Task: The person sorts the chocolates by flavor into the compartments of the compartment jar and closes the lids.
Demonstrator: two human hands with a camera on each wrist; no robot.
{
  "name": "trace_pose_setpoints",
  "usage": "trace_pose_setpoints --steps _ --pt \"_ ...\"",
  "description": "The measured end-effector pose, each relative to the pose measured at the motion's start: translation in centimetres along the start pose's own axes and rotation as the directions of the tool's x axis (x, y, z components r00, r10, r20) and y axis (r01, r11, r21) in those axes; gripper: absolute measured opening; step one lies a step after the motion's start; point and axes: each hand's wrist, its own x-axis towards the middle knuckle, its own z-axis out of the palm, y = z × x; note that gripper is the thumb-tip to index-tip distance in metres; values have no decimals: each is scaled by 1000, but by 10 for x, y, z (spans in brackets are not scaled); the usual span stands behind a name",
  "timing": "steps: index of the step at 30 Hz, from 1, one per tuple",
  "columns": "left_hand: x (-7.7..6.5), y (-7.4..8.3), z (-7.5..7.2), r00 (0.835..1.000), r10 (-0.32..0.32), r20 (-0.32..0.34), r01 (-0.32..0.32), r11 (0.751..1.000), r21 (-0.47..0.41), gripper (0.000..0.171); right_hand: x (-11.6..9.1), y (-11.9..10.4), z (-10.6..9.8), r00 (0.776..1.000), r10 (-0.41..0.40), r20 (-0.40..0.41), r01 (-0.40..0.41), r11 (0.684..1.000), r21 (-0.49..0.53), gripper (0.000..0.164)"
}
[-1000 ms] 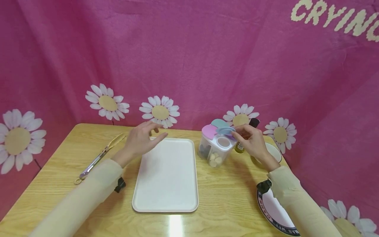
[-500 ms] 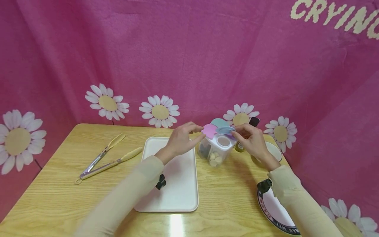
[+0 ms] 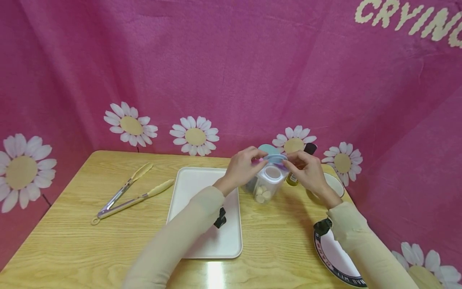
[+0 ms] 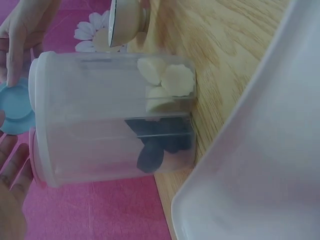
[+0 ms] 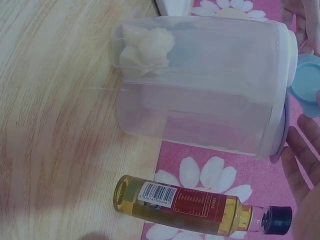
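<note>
A clear plastic container [image 3: 270,182] with compartments stands behind the tray's right side. Pale slices [image 4: 177,80] and dark pieces [image 4: 165,135] lie low inside. Its light-blue flip lid [image 3: 276,159] is raised above a round opening [image 3: 272,172]. My right hand [image 3: 309,173] pinches the lid's right edge between thumb and fingers. From the other side my left hand [image 3: 242,167] pinches its left edge, its other fingers close by the pink lid [image 4: 35,160]. A purple lid [image 5: 282,135] and a green lid [image 3: 266,149] look closed.
A white tray [image 3: 223,245] lies under my left forearm. Spread tongs [image 3: 124,204] rest to the left. Right of the container are an oil bottle [image 5: 190,205], a bowl [image 3: 335,184] and a dark-rimmed plate [image 3: 333,257]. A pink curtain [image 3: 216,72] hangs behind.
My left hand has moved right from over the tray, past the pink lid, to the blue lid's left edge. The tongs' second arm has come into sight. My right hand stays put.
</note>
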Motion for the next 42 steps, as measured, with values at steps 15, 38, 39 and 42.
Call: trace_pose_setpoints --steps 15,38,39,42 --pt "-5 3 5 998 44 52 -44 999 -20 19 -11 -7 -2 998 -33 50 35 999 -36 13" --pt "-21 -7 9 961 252 115 -266 954 140 21 -24 -1 7 956 -285 64 292 926 -241 23" --pt "-21 -8 10 961 253 114 -268 953 145 20 -24 -1 8 957 -285 63 291 927 -234 22" --pt "-22 -9 9 961 249 117 -265 952 150 20 -24 -1 9 957 -281 69 289 930 -228 20"
